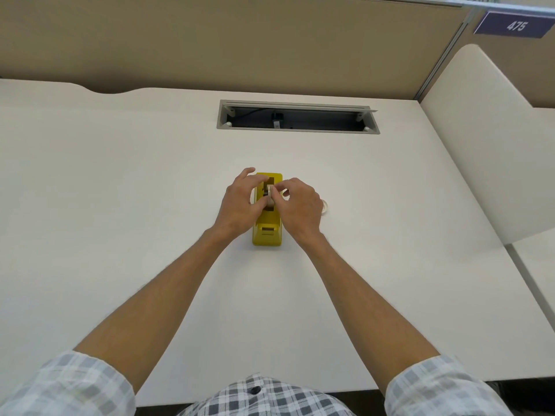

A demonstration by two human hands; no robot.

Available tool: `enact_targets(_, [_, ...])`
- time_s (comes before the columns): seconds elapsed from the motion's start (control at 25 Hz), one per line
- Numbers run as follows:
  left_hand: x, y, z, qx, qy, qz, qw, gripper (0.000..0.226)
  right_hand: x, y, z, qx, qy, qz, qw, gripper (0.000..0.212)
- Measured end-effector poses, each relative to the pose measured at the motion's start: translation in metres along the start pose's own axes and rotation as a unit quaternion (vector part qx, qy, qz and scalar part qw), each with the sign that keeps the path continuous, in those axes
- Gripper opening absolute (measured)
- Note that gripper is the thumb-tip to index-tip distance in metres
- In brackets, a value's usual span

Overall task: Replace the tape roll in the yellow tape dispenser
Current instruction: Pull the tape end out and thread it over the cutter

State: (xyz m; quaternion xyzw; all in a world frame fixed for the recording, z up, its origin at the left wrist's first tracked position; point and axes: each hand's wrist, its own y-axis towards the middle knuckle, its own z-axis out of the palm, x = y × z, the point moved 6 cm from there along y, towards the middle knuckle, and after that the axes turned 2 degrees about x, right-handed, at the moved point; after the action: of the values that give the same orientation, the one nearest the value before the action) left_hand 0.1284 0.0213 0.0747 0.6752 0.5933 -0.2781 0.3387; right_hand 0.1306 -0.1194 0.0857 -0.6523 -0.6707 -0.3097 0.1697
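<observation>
Both hands meet over the dispenser (267, 232) near the table's (120, 190) middle. The left hand (238, 207) and right hand (300, 205) pinch a pale roll (270, 197) together in its well. Another roll (325, 207) lies just right, toward the right edge.

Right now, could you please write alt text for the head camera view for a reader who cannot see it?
Both hands, left hand and right hand, pinch a pale tape roll at the open top of a yellow tape dispenser on a white desk. Another tape roll lies just right of the right hand, and an open cable tray sits beyond.
</observation>
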Motion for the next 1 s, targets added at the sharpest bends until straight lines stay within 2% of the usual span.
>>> enact_targets(0.16, [-0.0012,0.0035,0.005,0.046,0.015,0.011,0.999,0.029,0.0023,0.0004,-0.0006,0.0,-0.006,-0.007,1.0,0.022])
enact_targets(0.4, [-0.0036,-0.0012,0.0015,0.009,0.004,0.014,1.0,0.031,0.0042,0.002,0.0003,-0.001,-0.007,-0.01,1.0,0.019])
enact_targets(0.68, [-0.0013,0.0012,0.0037,0.006,-0.001,0.015,1.0,0.038,0.0034,0.0018,0.0016,0.013,-0.009,-0.02,1.0,0.021])
enact_targets(0.8, [0.0012,0.0029,0.0068,0.024,0.002,0.011,1.0,0.031,0.0036,0.0025,0.0006,0.011,-0.013,-0.022,1.0,0.021])
enact_targets(1.0, [0.0003,0.0028,0.004,0.008,-0.005,0.027,1.0,0.026,0.0067,0.0062,-0.0005,0.017,-0.025,-0.031,0.999,0.021])
